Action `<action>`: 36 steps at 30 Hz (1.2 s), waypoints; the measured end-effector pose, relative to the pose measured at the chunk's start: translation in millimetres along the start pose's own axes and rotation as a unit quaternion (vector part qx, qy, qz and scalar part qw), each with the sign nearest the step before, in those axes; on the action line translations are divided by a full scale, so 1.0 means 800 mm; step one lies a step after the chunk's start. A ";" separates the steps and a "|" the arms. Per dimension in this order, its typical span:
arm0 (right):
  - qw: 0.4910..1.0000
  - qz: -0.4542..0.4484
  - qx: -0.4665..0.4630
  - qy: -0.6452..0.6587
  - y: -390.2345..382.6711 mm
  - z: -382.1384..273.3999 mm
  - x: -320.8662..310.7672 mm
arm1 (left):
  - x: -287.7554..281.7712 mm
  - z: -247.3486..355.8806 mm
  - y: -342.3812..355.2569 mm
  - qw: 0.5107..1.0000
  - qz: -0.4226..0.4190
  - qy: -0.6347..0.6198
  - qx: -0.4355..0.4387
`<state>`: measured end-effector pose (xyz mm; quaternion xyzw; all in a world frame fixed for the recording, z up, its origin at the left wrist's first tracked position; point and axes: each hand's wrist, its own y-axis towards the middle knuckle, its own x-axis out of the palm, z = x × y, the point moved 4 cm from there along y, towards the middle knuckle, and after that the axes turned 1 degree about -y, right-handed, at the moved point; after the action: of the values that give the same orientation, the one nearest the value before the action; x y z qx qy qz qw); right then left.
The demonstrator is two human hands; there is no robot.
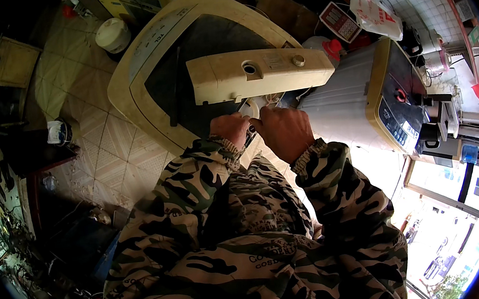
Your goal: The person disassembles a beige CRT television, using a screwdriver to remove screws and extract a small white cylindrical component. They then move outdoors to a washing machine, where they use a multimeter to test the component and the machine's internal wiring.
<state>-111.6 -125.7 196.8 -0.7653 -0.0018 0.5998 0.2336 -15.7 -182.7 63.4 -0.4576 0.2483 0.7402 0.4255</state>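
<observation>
Just above both hands (266,128) the yellowed control panel (260,73) bars the way forward, a white washing machine (364,100) crowds the right, while open tiled floor (103,141) lies to the left beyond the cream lid frame (127,97).

2 hands raised close together, left hand (229,130) curled, right hand (282,131) clenched knuckles-up, forearms bent inward, sleeved in camouflage
</observation>
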 end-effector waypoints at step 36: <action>0.974 0.155 -0.063 0.153 -0.010 0.035 0.010 | 0.008 -0.003 0.003 1.000 -0.022 -0.014 -0.012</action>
<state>-133.1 -106.3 187.2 -0.8521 0.1144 0.5034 0.0867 -18.2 -183.4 56.2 -0.4574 0.2232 0.7398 0.4401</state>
